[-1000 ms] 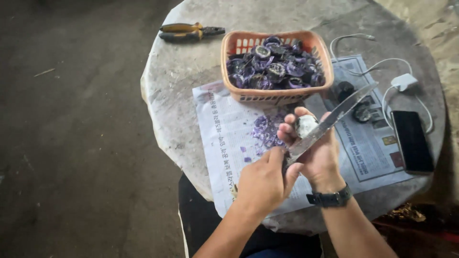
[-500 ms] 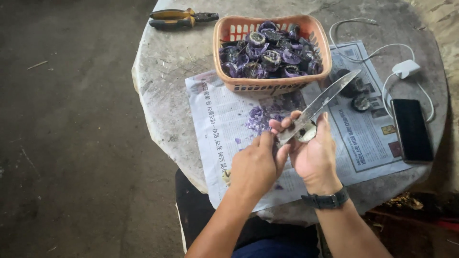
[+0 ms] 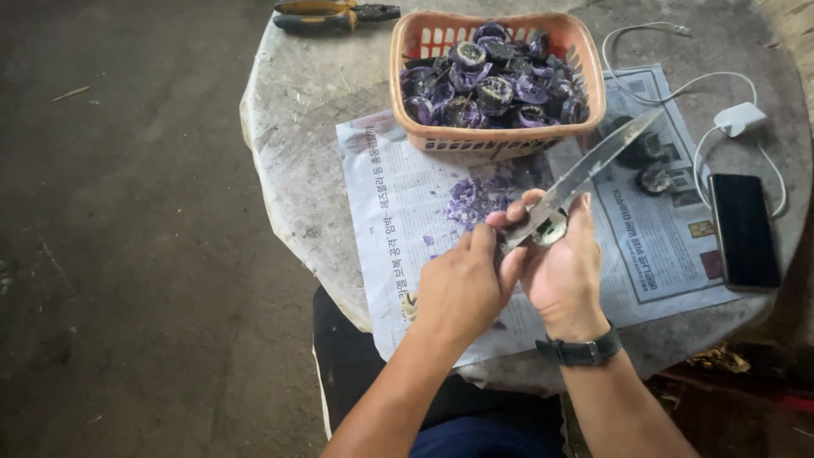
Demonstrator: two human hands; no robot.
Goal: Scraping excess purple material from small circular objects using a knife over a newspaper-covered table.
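My left hand [image 3: 462,284] grips the handle end of a long knife [image 3: 593,165], whose bright blade points up and to the right. My right hand [image 3: 564,267], with a dark watch on its wrist, holds a small pale round piece [image 3: 551,229] in its fingers. The blade lies against that piece, just above my right thumb. Both hands hover over a sheet of newspaper [image 3: 407,203] on a round stone table [image 3: 314,102]. A small heap of purple scraps [image 3: 471,199] lies on the paper just beyond my fingers.
An orange plastic basket [image 3: 500,140] full of purple round halves stands behind my hands. Pliers [image 3: 331,13] lie at the table's far edge. A black phone [image 3: 744,231], a white charger [image 3: 736,119] with its cable, and two dark round pieces [image 3: 653,165] lie to the right.
My hands have drawn slightly nearer to me and the knife blade has slid across the pale piece. The view has shifted a little to the left.
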